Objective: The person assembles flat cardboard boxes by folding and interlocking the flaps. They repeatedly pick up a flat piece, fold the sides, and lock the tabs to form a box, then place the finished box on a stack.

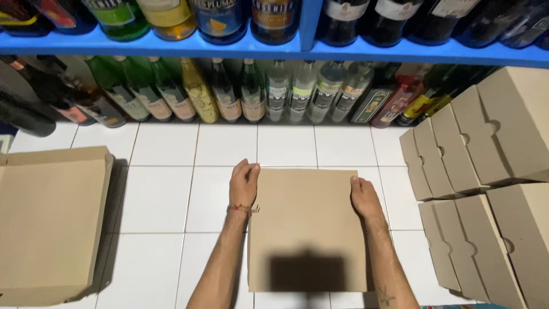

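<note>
Bare tiles (pixel 286 146) ahead; boxes (pixel 480 143) crowd right, stack (pixel 48 223) left.

a flat sheet of brown cardboard (pixel 306 229) is held at its two side edges by the left hand (pixel 244 184) and the right hand (pixel 364 197); its face is seen to be matt, smooth and unprinted. a thin thread bracelet (pixel 243 209) is worn on the left wrist. the floor (pixel 166 194) is laid with glossy white ceramic tiles, and light is reflected off them. the stack of flat sheets (pixel 48 223) and the folded boxes (pixel 486 166) are made of the same dull brown cardboard. the bottles (pixel 269 91) are of shiny glass with paper labels, and the shelf (pixel 297 48) is coated in smooth blue paint.
</note>
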